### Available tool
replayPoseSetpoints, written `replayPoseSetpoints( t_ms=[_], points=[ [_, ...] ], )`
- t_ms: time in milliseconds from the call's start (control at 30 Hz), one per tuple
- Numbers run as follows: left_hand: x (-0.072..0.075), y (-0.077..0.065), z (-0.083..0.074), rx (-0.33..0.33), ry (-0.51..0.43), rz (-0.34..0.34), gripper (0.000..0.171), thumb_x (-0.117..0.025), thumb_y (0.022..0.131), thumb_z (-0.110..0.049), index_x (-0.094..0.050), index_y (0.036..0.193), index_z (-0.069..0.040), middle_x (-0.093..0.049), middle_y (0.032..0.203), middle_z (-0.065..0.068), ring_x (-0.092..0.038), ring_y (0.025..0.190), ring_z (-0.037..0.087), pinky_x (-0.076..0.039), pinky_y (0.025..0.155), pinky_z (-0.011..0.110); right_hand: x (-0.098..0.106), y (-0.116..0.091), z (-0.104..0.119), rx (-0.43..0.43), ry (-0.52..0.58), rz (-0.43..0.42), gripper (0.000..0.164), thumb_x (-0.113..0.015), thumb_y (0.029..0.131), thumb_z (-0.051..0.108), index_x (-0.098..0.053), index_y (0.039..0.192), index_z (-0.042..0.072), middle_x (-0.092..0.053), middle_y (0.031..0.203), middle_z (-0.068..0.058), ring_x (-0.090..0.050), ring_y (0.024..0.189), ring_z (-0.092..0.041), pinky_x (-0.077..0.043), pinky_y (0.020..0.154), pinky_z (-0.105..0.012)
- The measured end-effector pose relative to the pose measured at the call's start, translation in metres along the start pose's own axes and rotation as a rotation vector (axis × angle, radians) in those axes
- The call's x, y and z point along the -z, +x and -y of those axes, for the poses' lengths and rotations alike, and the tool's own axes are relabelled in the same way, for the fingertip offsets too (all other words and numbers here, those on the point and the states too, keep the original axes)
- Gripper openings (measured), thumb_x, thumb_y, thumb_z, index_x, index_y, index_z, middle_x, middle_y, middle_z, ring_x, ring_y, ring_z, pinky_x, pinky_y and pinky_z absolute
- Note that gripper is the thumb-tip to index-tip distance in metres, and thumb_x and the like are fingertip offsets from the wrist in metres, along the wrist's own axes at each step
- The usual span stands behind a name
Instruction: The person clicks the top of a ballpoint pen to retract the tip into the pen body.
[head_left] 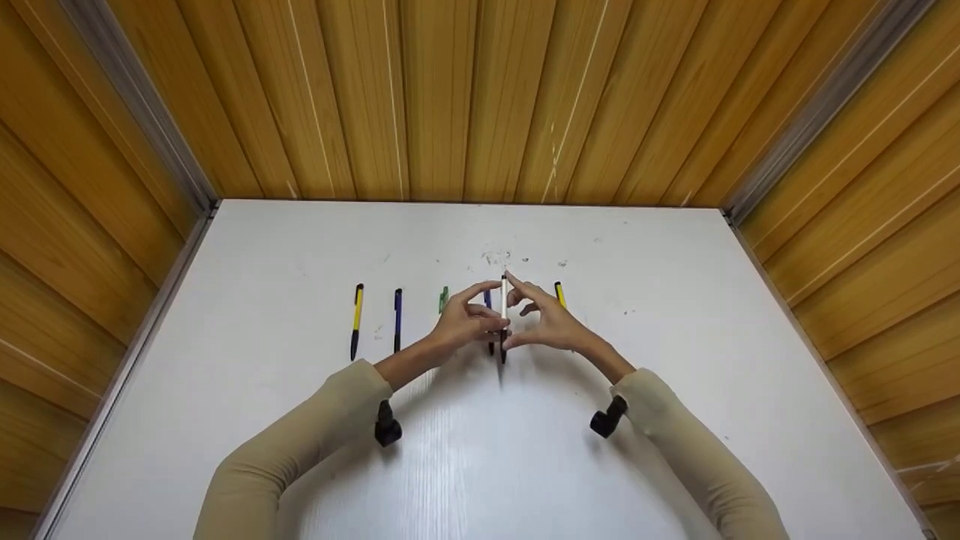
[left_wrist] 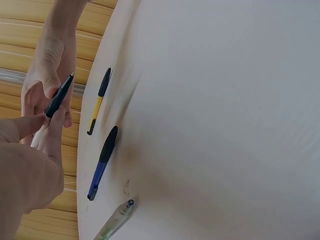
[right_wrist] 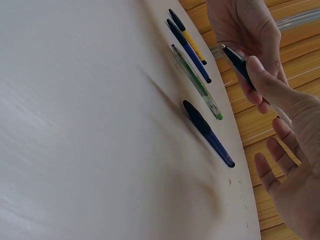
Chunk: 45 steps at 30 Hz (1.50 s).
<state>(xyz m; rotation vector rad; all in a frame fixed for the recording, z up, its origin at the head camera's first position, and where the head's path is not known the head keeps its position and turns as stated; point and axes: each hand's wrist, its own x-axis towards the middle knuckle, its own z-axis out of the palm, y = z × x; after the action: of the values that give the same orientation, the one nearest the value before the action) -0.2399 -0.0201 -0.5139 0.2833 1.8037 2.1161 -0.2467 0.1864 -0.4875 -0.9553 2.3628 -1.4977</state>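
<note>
A white pen (head_left: 504, 300) with a black grip is held upright above the white table, between the two hands. The left hand (head_left: 466, 319) pinches its barrel with thumb and fingers. From the other side, the right hand (head_left: 553, 321) holds the pen lengthwise, its index finger at the top end and its thumb against the black grip (right_wrist: 237, 64); its other fingers stand apart from the pen. A metal point shows at the pen's lower end in both wrist views. Behind the hands lies a blue pen (right_wrist: 210, 137), partly hidden in the head view.
On the table (head_left: 465, 465) lie a yellow pen (head_left: 357, 319) and a blue pen (head_left: 397, 319) to the left, a clear green pen (head_left: 443, 298) beside the left hand, and another yellow pen (head_left: 560, 294) behind the right. Wood-patterned walls (head_left: 465, 97) enclose the table's back and sides.
</note>
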Motion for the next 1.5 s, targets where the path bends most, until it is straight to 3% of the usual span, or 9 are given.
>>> replayPoseSetpoints(
  t_ms=[400, 700, 933, 1033, 1233, 1500],
  points=[
    [0.0, -0.001, 0.001, -0.03, 0.008, -0.013, 0.057, -0.069, 0.089, 0.009, -0.052, 0.142, -0.002, -0.078, 0.09, 0.013, -0.078, 0.084, 0.022, -0.066, 0.083, 0.043, 0.0, 0.0, 0.002, -0.017, -0.008, -0.001, 0.109, -0.088, 0.072, -0.005, -0.022, 0.159, -0.005, -0.051, 0.12, -0.035, -0.046, 0.119, -0.052, -0.047, 0.103, -0.07],
    [0.0, -0.001, 0.0, -0.026, 0.004, -0.014, 0.053, -0.07, 0.09, 0.006, -0.055, 0.14, -0.003, -0.078, 0.093, 0.013, -0.078, 0.085, 0.02, -0.067, 0.082, 0.04, 0.001, 0.0, 0.004, -0.039, 0.015, -0.005, 0.109, -0.088, 0.073, -0.006, -0.022, 0.16, -0.004, -0.052, 0.12, -0.031, -0.048, 0.119, -0.044, -0.047, 0.105, -0.068],
    [0.0, -0.002, 0.0, 0.021, -0.038, -0.024, 0.056, -0.073, 0.089, 0.006, -0.055, 0.142, -0.004, -0.076, 0.084, -0.001, -0.076, 0.083, 0.015, -0.066, 0.085, 0.039, 0.0, 0.003, -0.032, -0.034, 0.017, -0.024, 0.111, -0.091, 0.072, 0.004, -0.026, 0.162, 0.009, -0.055, 0.12, -0.021, -0.05, 0.119, -0.032, -0.051, 0.104, -0.058],
    [0.0, -0.002, -0.001, 0.031, -0.055, -0.039, 0.057, -0.073, 0.088, 0.007, -0.055, 0.142, -0.004, -0.076, 0.085, 0.001, -0.077, 0.083, 0.017, -0.067, 0.083, 0.037, -0.001, 0.003, -0.032, -0.029, 0.02, -0.04, 0.111, -0.091, 0.072, 0.002, -0.027, 0.162, 0.008, -0.056, 0.117, -0.021, -0.051, 0.117, -0.032, -0.052, 0.103, -0.058],
    [-0.001, -0.001, -0.001, 0.027, -0.079, -0.045, 0.058, -0.074, 0.088, 0.008, -0.055, 0.142, -0.002, -0.078, 0.085, 0.003, -0.077, 0.081, 0.017, -0.067, 0.083, 0.038, -0.002, 0.002, -0.031, -0.041, 0.003, -0.055, 0.111, -0.093, 0.072, 0.009, -0.026, 0.162, 0.006, -0.059, 0.114, -0.013, -0.055, 0.11, -0.018, -0.056, 0.098, -0.046],
    [-0.004, 0.0, -0.001, 0.025, -0.09, -0.06, 0.056, -0.073, 0.086, 0.011, -0.057, 0.139, 0.0, -0.078, 0.083, 0.005, -0.076, 0.079, 0.016, -0.067, 0.08, 0.039, -0.002, 0.003, -0.029, -0.044, -0.032, -0.073, 0.11, -0.094, 0.071, 0.011, -0.029, 0.16, 0.004, -0.062, 0.112, -0.016, -0.056, 0.108, -0.018, -0.054, 0.091, -0.032]
  ],
)
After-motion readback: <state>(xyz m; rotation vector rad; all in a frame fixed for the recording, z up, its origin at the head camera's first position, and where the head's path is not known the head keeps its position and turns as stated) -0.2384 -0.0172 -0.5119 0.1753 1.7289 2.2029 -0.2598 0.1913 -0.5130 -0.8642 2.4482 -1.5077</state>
